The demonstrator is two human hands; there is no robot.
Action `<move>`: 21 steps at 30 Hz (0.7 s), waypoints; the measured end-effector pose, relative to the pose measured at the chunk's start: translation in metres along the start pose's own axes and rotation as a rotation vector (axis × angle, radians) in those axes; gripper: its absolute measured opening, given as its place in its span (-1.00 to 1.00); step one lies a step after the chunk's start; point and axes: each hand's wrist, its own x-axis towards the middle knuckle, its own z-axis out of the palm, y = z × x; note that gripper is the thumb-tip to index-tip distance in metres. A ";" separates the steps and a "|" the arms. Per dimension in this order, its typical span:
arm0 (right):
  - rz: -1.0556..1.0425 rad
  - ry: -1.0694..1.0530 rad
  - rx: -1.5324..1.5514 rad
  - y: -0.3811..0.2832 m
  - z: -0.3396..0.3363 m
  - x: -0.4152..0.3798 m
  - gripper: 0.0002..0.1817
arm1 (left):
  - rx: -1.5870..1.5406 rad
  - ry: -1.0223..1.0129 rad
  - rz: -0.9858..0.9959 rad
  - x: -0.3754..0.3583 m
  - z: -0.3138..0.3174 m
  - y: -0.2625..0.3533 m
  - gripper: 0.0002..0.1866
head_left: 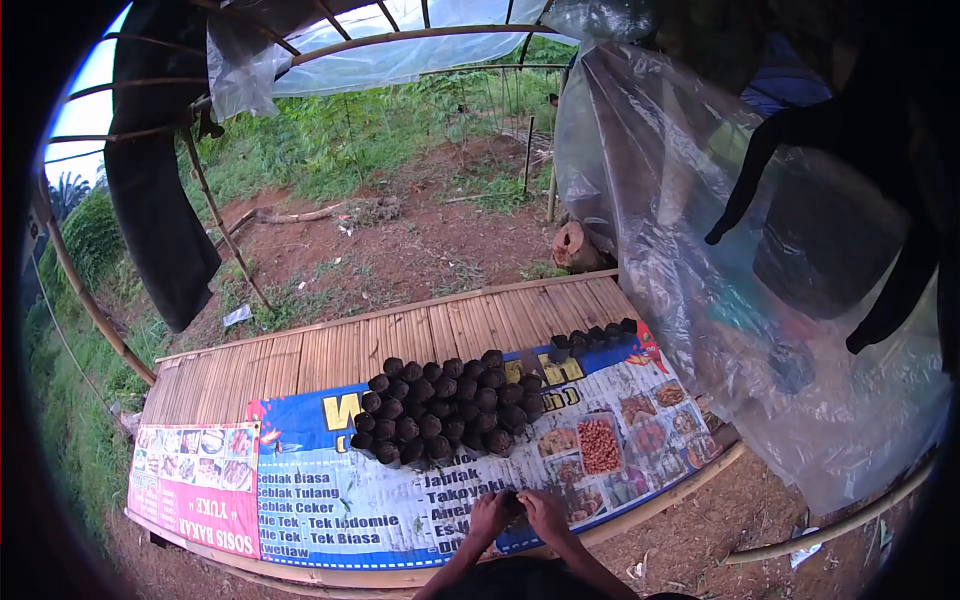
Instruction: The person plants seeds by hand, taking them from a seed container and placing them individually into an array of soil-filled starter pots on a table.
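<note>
Left hand (pixel 488 517) and right hand (pixel 546 516) held a small black pot (pixel 513 503) between them, low over the table's (pixel 330 350) near edge. Watching remotely, I judged that uneven squeezing could crumple it. It looked dark and stubby, partly hidden; similar pots (pixel 430 405) clustered beyond, left of a tray of reddish-brown beans (pixel 600 446).
</note>
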 end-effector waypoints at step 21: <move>-0.023 -0.073 0.002 0.003 0.009 0.000 -0.89 | 0.029 0.018 -0.012 0.001 0.009 -0.010 -0.53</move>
